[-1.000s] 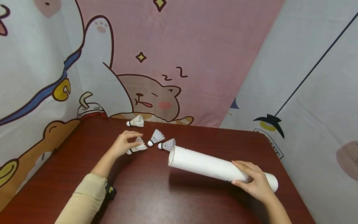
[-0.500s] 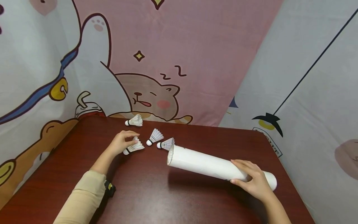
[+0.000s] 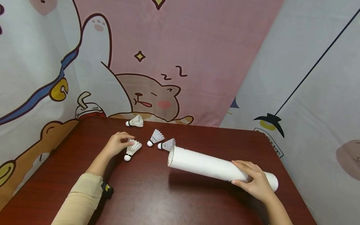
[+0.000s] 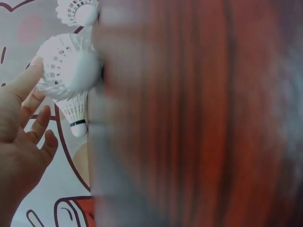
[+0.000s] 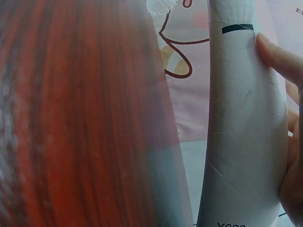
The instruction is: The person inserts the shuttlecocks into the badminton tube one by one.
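Note:
In the head view my left hand [image 3: 117,144] has its thumb and forefinger at the feathered end of a white shuttlecock [image 3: 131,151], whose cork points toward me. The left wrist view shows the thumb against the feather rim of that shuttlecock [image 4: 66,66] and the other fingers loosely bent. My right hand [image 3: 254,179] grips a long white tube [image 3: 205,164] near its right end, thumb on the near side and fingers over the top. The tube lies slanted, its open mouth facing left. In the right wrist view the tube [image 5: 246,132] bears a small black mark.
Behind the left hand, a shuttlecock [image 3: 135,121] lies near the far edge of the dark red table [image 3: 146,193]. Another shuttlecock [image 3: 155,137] is in the middle. A third shuttlecock [image 3: 167,145] lies just behind the tube's mouth. A patterned cloth [image 3: 213,62] hangs behind the table.
My left hand has moved a little left, and the shuttlecock at its fingertips has swung round so its cork points more toward me. The right hand and tube have stayed nearly still.

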`<state>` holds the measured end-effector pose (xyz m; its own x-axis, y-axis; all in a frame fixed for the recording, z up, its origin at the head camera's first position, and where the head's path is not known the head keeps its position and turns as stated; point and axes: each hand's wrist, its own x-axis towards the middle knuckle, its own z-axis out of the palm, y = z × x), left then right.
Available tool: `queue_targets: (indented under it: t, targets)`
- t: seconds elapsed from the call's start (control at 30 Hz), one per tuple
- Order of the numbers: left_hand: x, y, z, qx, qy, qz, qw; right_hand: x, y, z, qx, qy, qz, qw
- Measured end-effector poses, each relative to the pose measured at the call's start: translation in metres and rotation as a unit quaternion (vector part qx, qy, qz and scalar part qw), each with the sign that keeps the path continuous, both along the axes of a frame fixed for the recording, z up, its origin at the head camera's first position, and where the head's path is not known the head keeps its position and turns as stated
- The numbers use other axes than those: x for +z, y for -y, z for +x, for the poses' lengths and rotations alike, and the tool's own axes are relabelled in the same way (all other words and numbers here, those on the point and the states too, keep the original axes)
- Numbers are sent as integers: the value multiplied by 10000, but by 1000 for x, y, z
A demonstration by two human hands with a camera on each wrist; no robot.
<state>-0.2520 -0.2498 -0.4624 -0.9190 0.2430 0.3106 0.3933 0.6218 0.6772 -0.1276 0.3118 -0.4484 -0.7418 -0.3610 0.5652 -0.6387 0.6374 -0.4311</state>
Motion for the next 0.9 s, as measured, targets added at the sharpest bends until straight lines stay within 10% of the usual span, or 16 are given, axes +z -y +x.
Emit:
queue_targets:
  t: [0.6, 0.9]
  targets:
    - [10, 18, 18, 451, 302, 23, 9985, 2, 3, 2, -45, 9, 31, 10000]
    - [22, 2, 29, 726, -273, 786, 9939, 0, 3, 1, -41, -3, 46, 10000]
